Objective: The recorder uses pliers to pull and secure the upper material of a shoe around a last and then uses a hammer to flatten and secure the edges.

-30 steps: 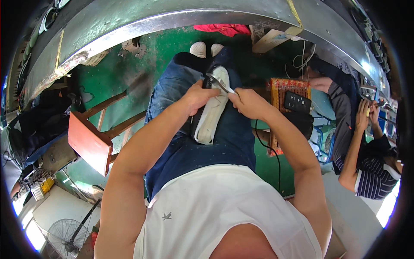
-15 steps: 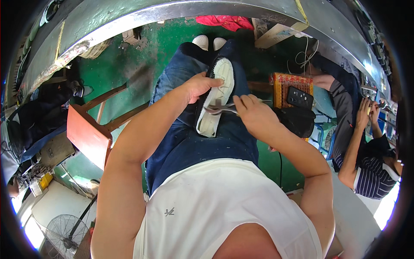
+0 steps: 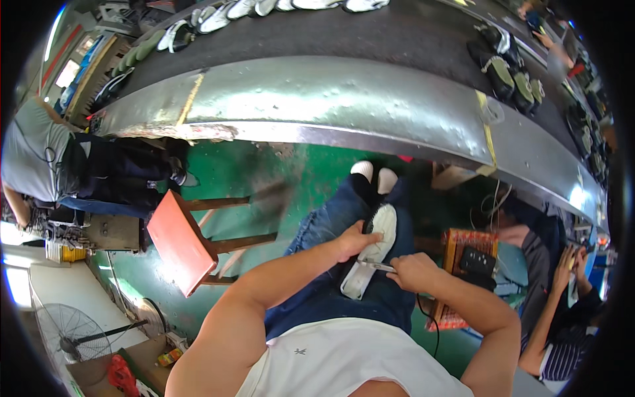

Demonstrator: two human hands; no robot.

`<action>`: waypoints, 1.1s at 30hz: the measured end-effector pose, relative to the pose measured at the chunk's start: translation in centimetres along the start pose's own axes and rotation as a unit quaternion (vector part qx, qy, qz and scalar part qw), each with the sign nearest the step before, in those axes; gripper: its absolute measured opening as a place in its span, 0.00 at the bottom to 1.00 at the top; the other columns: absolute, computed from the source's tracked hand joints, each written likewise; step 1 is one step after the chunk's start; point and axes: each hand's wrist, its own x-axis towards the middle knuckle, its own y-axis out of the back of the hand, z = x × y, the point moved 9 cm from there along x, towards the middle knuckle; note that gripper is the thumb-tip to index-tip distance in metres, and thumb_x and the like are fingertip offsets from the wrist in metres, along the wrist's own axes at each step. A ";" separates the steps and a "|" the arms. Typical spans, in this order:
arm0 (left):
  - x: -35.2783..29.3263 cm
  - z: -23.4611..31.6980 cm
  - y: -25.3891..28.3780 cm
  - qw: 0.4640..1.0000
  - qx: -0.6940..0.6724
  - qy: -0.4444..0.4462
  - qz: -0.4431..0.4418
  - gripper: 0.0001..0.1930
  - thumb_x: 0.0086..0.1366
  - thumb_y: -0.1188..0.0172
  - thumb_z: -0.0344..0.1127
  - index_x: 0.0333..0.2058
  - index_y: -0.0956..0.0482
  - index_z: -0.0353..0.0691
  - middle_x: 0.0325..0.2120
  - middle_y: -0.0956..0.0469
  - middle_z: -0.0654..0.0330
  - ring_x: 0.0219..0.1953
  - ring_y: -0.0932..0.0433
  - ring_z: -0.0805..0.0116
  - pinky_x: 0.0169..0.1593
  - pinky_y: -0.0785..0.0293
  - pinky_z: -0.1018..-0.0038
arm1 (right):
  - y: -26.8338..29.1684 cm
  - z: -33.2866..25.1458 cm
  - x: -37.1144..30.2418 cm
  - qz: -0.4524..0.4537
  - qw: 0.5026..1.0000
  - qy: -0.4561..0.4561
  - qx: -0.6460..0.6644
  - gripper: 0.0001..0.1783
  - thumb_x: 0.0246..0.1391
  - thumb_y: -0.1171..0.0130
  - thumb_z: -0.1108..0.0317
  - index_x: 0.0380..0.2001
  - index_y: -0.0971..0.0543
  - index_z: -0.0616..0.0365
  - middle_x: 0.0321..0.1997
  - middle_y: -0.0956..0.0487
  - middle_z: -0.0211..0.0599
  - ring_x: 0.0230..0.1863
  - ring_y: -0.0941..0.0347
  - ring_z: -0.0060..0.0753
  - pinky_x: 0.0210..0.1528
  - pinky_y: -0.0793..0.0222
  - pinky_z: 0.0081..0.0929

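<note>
A shoe (image 3: 379, 251) lies across my lap with its pale underside up and a dark edge along its left side. My left hand (image 3: 355, 242) is closed on the shoe's left side, thumb pressed over the pale face. My right hand (image 3: 415, 272) grips metal pincers (image 3: 376, 265) from the right. Their head lies over the heel half of the shoe, below my left thumb; whether the jaws bite on anything is too small to tell.
Ahead runs a metal-edged bench (image 3: 331, 99) carrying several shoes (image 3: 241, 8). A red-topped stool (image 3: 180, 241) stands left, a beaded seat (image 3: 453, 264) with a black phone-like object (image 3: 477, 261) right. People work on both sides; a fan (image 3: 69, 344) is lower left.
My view has tilted up, bringing the bench top and its shoes into sight. The pincers have turned slightly on the shoe; both hands keep their holds.
</note>
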 end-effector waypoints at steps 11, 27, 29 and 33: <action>-2.3 1.4 -0.6 0.980 0.176 -0.087 -0.026 0.43 0.62 0.30 0.44 0.68 0.43 0.33 0.59 0.29 0.47 0.62 0.31 0.59 0.66 0.36 0.67 | -3.5 2.0 -2.0 0.104 0.986 -0.040 0.123 0.15 0.59 0.38 0.55 0.37 0.21 0.55 0.35 0.18 0.45 0.39 0.19 0.53 0.42 0.24 0.47; -3.8 -0.6 -0.6 0.974 0.190 -0.124 0.011 0.51 0.59 0.31 0.42 0.74 0.54 0.45 0.65 0.39 0.43 0.68 0.37 0.53 0.69 0.40 0.65 | -3.8 0.1 -4.8 0.157 0.980 -0.072 0.097 0.15 0.57 0.38 0.67 0.44 0.26 0.64 0.39 0.21 0.57 0.43 0.21 0.58 0.46 0.26 0.50; -3.9 -0.5 -0.6 0.976 0.177 -0.126 0.006 0.51 0.60 0.31 0.42 0.74 0.55 0.44 0.66 0.39 0.43 0.68 0.37 0.53 0.69 0.40 0.65 | -3.3 -0.2 -4.9 0.174 0.978 -0.067 0.091 0.15 0.57 0.38 0.67 0.45 0.26 0.63 0.38 0.21 0.56 0.42 0.21 0.57 0.46 0.25 0.50; -3.3 -1.1 -0.8 0.960 0.214 -0.174 0.037 0.51 0.59 0.32 0.46 0.74 0.55 0.53 0.63 0.36 0.40 0.66 0.35 0.46 0.68 0.37 0.61 | -4.7 1.2 -4.3 0.009 0.980 -0.092 0.178 0.14 0.57 0.39 0.64 0.40 0.26 0.62 0.36 0.21 0.52 0.40 0.20 0.56 0.42 0.24 0.48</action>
